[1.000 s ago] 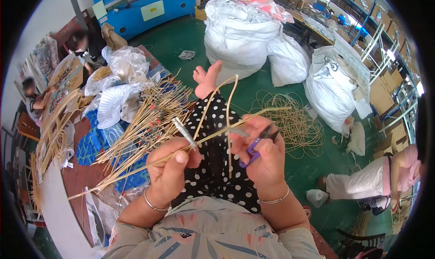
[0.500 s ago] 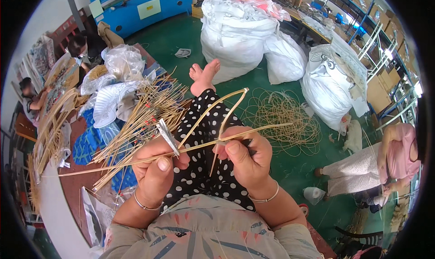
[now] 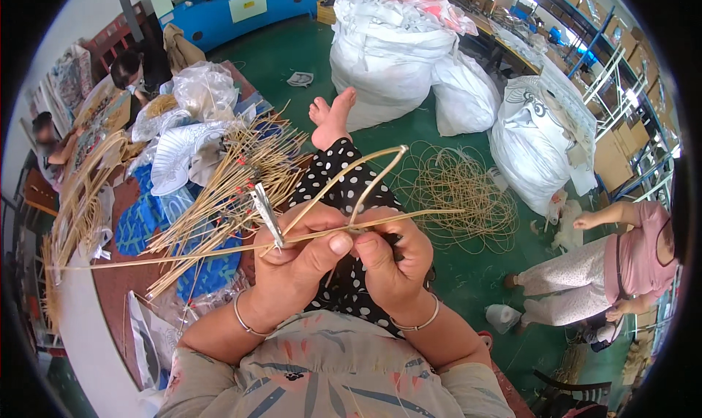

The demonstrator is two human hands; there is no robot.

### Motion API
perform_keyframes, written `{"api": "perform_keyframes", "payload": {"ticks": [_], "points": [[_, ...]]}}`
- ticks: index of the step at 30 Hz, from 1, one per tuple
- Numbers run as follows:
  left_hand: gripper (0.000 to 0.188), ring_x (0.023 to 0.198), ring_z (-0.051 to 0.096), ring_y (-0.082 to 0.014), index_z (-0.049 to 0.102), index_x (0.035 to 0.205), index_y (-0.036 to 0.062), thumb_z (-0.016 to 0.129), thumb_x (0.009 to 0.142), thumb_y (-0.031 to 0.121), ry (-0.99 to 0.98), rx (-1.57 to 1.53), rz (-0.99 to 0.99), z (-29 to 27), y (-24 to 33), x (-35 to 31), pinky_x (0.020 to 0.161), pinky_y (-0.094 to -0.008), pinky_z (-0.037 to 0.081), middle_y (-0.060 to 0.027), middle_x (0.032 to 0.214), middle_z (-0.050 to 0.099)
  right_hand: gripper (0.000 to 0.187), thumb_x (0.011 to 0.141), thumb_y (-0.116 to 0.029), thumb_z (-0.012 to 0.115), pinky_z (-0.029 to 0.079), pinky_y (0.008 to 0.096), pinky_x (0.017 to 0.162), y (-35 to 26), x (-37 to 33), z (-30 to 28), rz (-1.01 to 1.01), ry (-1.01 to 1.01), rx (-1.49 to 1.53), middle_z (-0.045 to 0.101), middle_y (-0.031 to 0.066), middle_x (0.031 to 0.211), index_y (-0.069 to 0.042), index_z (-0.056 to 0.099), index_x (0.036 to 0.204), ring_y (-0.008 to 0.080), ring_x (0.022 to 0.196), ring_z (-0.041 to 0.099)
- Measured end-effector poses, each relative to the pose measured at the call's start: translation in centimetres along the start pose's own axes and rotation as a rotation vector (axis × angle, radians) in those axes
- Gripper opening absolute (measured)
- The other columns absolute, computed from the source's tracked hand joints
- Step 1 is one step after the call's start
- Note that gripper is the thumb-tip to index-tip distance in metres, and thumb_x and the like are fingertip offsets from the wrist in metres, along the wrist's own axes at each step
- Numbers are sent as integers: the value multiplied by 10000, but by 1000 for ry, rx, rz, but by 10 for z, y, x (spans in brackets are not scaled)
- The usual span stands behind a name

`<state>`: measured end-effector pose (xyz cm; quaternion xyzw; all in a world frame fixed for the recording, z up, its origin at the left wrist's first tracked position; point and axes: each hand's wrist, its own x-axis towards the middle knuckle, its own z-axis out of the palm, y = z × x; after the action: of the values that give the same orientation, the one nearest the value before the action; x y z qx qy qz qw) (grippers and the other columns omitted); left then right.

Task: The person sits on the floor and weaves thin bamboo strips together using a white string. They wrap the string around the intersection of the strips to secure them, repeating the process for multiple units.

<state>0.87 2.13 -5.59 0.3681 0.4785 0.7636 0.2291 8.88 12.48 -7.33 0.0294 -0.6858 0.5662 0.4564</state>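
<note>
In front of my lap I hold a bamboo-strip frame (image 3: 401, 150), bent to a narrow point with something pale at its tip. A long thin bamboo strip (image 3: 168, 260) runs across its base and sticks out on both sides. My left hand (image 3: 296, 264) pinches the strips with thumb and fingers. A silvery metal tool (image 3: 266, 212) pokes up from between its fingers; its kind is unclear. Close beside it, my right hand (image 3: 395, 264) pinches the joint where frame and cross strip meet. The thumbs nearly touch, and the fingers hide much of the joint.
Many cut bamboo sticks (image 3: 212, 206) lie in a pile at my left. A tangled coil of thin strips (image 3: 461, 199) lies on the green floor to the right. Big white sacks (image 3: 387, 60) stand ahead. A person in pink (image 3: 643, 250) stands at right; two people sit far left.
My left hand has moved right along the strips, up to my right hand. The metal tool stays in its fingers. The person in pink has raised an arm.
</note>
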Motion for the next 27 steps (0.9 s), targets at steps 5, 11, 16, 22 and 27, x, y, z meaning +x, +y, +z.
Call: {"api": "perform_keyframes", "payload": {"ticks": [5,11,16,22,27], "points": [[120,659,528,-97,586,838,-24,600,798,89,-44,92,86,-1,-5,-4,562,-209,417,-56,769,586,120,801,-70,567,429,238,556,2,-2,-3,-30,4,-73,591,83,774,14,551,885,134,626,548],[100,665,541,-116,578,838,-26,594,794,63,-85,68,85,-4,-1,-3,565,-217,433,-67,778,586,133,791,-74,574,430,253,549,-1,-3,-8,21,-22,40,587,103,796,16,547,885,170,621,557],[200,598,509,-118,525,910,17,586,797,170,-69,3,26,-1,4,-4,526,-240,427,-82,763,552,140,783,-75,575,433,275,545,-3,-3,-8,-22,-57,-20,580,115,767,21,543,881,207,605,556],[230,611,502,-109,471,981,36,566,813,162,-80,47,168,-3,-1,-10,517,-228,421,-98,789,544,149,774,-73,578,437,310,527,-4,-1,-9,-229,-112,-210,572,123,734,28,537,875,248,583,548],[218,619,500,-103,463,990,32,545,832,158,-101,112,168,-5,2,-12,518,-226,421,-92,781,543,163,776,-92,581,436,318,522,-2,-1,-6,-296,-89,-231,568,124,735,27,529,876,252,582,547]]}}
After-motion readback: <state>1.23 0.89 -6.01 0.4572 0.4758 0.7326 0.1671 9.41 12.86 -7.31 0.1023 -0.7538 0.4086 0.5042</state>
